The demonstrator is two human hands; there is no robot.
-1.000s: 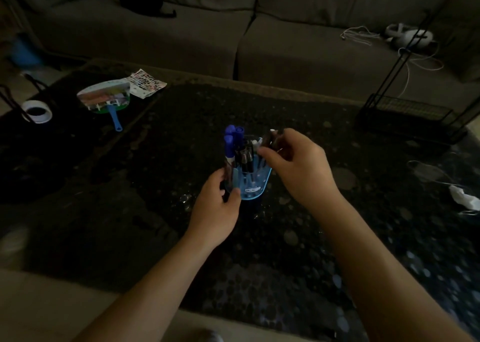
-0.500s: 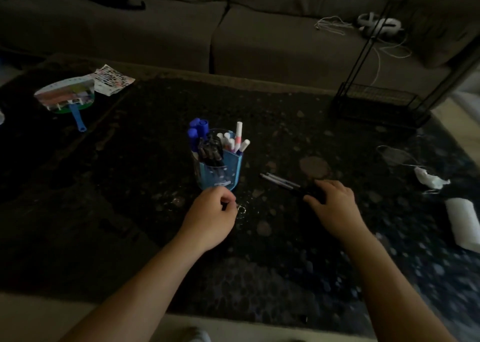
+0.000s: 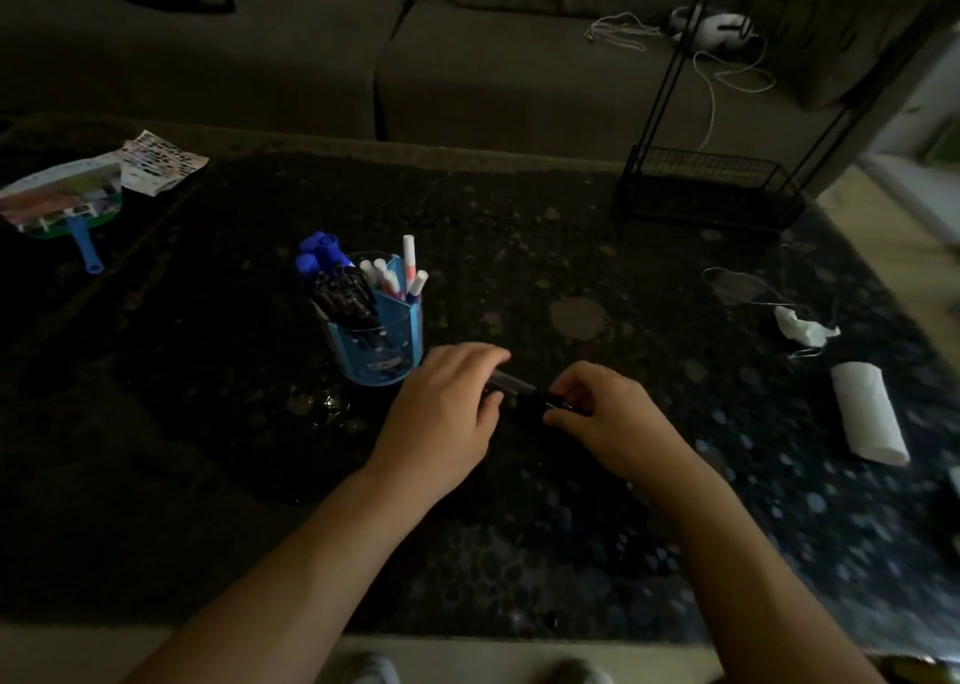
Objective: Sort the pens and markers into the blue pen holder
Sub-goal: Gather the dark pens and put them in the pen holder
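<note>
While the holder [image 3: 382, 343] on the table [image 3: 597, 501] looks nearly full, both hands, left [image 3: 441, 413] and right [image 3: 610, 418], pinch 1 last pen [image 3: 514, 386] just beside it.

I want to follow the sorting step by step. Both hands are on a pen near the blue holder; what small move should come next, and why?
Probably lift the pen off the table and carry it left toward the blue pen holder. Both the left hand and the right hand already grip it, it lies low over the table, and the holder stands upright just to its left.
</note>
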